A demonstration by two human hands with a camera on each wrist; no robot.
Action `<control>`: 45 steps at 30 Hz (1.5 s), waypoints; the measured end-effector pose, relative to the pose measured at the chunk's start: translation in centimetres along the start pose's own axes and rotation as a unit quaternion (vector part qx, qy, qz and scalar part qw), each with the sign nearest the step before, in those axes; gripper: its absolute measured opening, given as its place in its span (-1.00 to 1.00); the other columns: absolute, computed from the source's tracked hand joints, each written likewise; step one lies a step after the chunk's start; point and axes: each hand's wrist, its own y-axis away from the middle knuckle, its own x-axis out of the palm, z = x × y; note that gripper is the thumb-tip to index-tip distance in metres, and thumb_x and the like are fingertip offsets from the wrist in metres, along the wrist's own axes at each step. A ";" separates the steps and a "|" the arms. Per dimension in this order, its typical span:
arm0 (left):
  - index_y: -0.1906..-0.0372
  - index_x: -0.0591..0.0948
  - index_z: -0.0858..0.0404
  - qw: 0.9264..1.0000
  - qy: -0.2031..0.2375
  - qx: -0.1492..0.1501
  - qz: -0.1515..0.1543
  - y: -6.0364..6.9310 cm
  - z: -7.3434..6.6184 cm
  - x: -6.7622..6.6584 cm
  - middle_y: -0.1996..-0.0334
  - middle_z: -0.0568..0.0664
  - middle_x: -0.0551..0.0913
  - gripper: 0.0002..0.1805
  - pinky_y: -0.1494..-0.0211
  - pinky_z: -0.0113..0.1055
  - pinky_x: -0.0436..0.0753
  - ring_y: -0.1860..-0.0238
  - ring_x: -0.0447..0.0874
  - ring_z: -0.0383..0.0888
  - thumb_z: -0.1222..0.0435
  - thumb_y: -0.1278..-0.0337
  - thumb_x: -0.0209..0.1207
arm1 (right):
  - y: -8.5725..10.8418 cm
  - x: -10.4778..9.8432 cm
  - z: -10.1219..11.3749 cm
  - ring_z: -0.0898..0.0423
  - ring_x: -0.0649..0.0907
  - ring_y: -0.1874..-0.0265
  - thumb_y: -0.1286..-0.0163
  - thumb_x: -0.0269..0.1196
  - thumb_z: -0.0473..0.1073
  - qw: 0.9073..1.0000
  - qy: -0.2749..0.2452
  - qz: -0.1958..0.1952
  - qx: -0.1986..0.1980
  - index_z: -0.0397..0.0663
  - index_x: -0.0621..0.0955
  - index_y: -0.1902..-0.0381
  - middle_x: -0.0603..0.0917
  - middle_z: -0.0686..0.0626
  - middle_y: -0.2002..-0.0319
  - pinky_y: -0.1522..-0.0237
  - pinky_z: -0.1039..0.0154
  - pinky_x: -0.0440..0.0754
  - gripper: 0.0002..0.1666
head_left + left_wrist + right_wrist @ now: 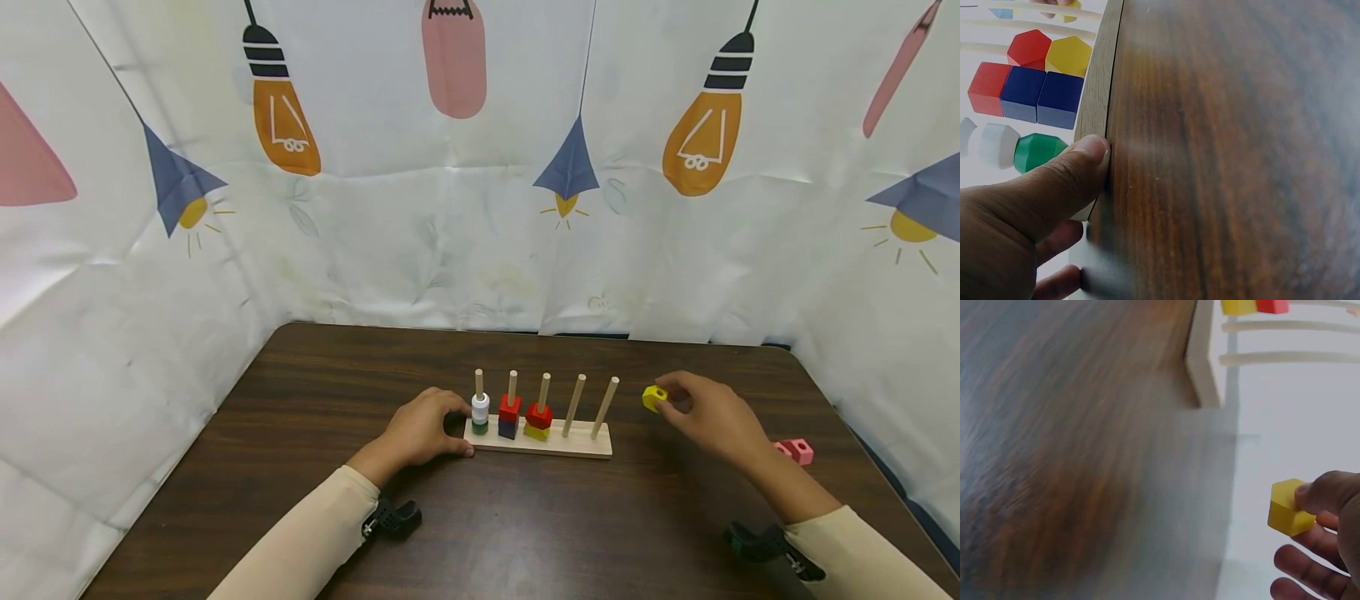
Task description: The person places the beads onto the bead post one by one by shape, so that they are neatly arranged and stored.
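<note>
A light wooden peg board (540,448) with several upright pegs stands on the table. My left hand (427,427) grips its left end, thumb (1088,153) along the front edge. White beads over a green bead (1040,152) sit on the leftmost peg. Beside them are blue blocks (1060,100) topped by a red block (509,407), then a yellow bead (536,432) under a red bead (538,415). The two right pegs are bare. Off the board's right end, my right hand (712,414) pinches a yellow hexagonal bead (1288,509) between thumb and fingers, above the table.
Pink blocks (799,452) lie on the table's right side, partly hidden behind my right forearm. The brown wooden table (525,525) meets a white printed curtain (450,250) at the back and sides.
</note>
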 end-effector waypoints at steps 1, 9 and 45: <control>-0.02 0.75 0.02 1.000 0.000 0.000 -0.001 0.0 0.0 0.0 -0.07 -0.13 0.69 -0.42 -0.17 0.02 0.58 -0.22 0.54 -0.04 -0.04 0.21 0.63 | 0.0 -0.2 0.3 -0.05 0.73 0.24 -0.35 0.43 -0.13 1.000 0.001 -0.004 -0.004 -0.11 0.65 -0.11 0.76 -0.13 0.12 0.34 -0.05 0.66 -0.59; -0.02 0.75 0.00 1.000 0.006 -0.010 0.002 0.0 -0.1 0.0 -0.06 -0.14 0.69 -0.43 -0.16 0.02 0.58 -0.22 0.54 -0.05 -0.04 0.20 0.63 | -0.1 -1.8 2.7 0.11 0.65 0.38 -0.34 0.45 -0.14 0.999 -0.001 -0.019 -0.029 -0.04 0.67 -0.07 0.76 -0.05 0.17 0.48 0.16 0.51 -0.64; 0.00 0.76 0.02 1.000 0.007 -0.004 -0.001 0.0 -0.1 -0.2 -0.03 -0.12 0.70 -0.42 -0.15 0.02 0.59 -0.20 0.55 -0.04 -0.04 0.23 0.64 | -2.7 -4.9 9.9 0.17 0.71 0.33 -0.30 0.46 -0.29 0.984 -0.066 -0.076 -0.144 -0.10 0.72 0.05 0.75 0.07 0.23 0.30 0.18 0.68 -0.74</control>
